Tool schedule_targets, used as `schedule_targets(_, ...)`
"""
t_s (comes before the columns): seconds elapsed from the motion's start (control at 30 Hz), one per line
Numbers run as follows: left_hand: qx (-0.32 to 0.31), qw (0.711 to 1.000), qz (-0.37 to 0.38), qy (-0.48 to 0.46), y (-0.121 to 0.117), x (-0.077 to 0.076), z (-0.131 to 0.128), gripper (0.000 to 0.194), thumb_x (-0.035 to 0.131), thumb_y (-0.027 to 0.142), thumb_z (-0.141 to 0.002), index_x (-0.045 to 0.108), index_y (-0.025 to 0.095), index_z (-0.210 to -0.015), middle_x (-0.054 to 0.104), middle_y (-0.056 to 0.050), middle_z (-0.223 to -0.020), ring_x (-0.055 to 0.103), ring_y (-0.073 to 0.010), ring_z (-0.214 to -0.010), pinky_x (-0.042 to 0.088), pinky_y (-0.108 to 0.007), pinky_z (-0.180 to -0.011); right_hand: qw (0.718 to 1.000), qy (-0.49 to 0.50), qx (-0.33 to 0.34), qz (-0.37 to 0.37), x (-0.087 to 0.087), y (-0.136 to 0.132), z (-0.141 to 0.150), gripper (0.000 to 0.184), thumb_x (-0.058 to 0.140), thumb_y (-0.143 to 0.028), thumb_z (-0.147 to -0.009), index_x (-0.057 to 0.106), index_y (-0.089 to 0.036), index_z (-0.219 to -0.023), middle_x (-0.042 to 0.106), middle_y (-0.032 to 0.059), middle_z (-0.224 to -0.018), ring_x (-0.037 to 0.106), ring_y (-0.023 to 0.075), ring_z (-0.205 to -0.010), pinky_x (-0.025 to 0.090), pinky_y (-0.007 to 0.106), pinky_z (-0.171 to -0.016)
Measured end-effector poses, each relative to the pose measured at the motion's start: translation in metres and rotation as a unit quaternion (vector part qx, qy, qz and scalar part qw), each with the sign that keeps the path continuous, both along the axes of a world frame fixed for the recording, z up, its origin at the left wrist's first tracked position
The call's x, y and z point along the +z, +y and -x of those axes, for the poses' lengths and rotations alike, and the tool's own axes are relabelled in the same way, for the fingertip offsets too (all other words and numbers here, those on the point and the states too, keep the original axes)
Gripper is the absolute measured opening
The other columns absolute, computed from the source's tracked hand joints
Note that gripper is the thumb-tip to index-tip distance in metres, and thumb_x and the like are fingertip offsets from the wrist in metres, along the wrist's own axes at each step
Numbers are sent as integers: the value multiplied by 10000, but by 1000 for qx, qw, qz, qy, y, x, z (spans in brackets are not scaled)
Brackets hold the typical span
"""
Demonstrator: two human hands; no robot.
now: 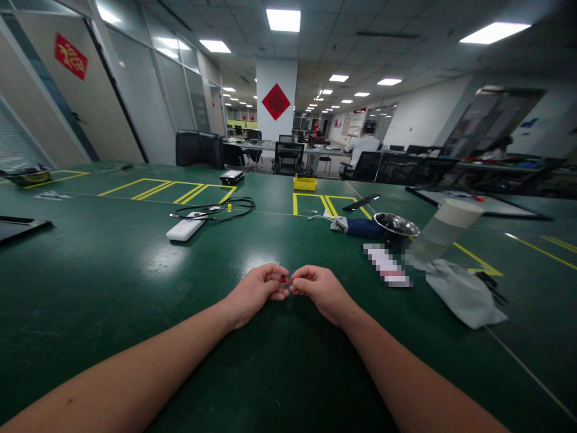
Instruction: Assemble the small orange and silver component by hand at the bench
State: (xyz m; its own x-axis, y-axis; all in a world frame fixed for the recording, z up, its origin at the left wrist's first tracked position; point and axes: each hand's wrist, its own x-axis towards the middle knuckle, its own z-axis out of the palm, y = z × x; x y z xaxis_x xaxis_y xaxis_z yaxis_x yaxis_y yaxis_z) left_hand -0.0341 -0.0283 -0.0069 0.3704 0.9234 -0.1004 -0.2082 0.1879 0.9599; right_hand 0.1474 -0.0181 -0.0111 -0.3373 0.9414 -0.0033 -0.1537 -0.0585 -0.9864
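My left hand (261, 288) is closed in a pinch around a small red and dark piece (283, 281), too small to name. Beside it, my right hand (320, 290) pinches a tiny orange piece (293, 281) between thumb and forefinger. The fingertips of both hands nearly meet just above the green table (193, 343). Fingers hide most of both pieces, so I cannot tell whether they touch each other.
Left of centre lies a white power bank (186, 227) with a black cable (232, 210). To the right are a steel bowl (396, 225), a tilted translucent bottle (444, 234), a pale pouch (464, 294) and a yellow box (305, 183). A person (363, 147) sits farther back.
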Motion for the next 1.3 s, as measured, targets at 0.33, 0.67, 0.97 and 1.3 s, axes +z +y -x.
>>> schedule_targets(0.33, 11, 1000, -17, 21, -3, 4, 1, 279, 615, 111, -742, 629, 155, -1017, 634, -68, -951, 649, -136, -820, 521, -240, -749, 999, 26, 1, 29, 3, 0, 1, 169, 719, -221, -688, 675, -126, -821, 697, 69, -796, 672, 171, -745, 509, 331, -781)
schedule_targets(0.67, 21, 999, -22, 31, -3, 4, 0, 286, 640, 104, -729, 623, 158, -1009, 641, -63, -937, 651, -121, -776, 525, -240, -737, 1000, 13, 13, 7, 3, -1, 0, 177, 714, -215, -694, 678, -129, -845, 704, 71, -809, 674, 169, -750, 507, 315, -760)
schedule_targets(0.97, -8, 1000, 1, -11, 0, 1, 1, 290, 595, 71, -779, 569, 141, -1059, 652, -85, -911, 665, -123, -783, 541, -229, -740, 1000, 1, 5, -16, 1, -1, 1, 183, 734, -203, -670, 674, -134, -828, 693, 55, -805, 638, 148, -700, 495, 305, -722)
schedule_targets(1.3, 0, 999, 20, -25, -1, 2, 0, 268, 572, 42, -774, 586, 131, -1027, 660, -101, -928, 671, -134, -800, 550, -240, -757, 1000, 10, -1, 18, 2, -1, 2, 144, 700, -187, -681, 685, -132, -813, 701, 69, -803, 663, 167, -746, 506, 331, -792)
